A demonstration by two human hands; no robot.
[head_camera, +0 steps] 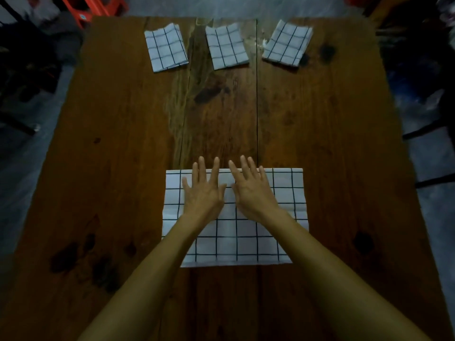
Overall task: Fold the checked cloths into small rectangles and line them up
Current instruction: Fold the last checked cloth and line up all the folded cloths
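A dark, stained wooden table point(320, 134) of long planks fills the view, grey floor on both sides and red furniture point(94, 8) past its far left corner. Broad bare wood separates near from far. Four checked cloths: the large cloth point(246, 239) lies flat near the front edge; three folded rectangles point(166, 49) point(226, 46) point(286, 44) line the far edge, apart. The left hand point(204, 190) and right hand point(251, 190) press flat on the large cloth, fingers straight and spread, gripping nothing.
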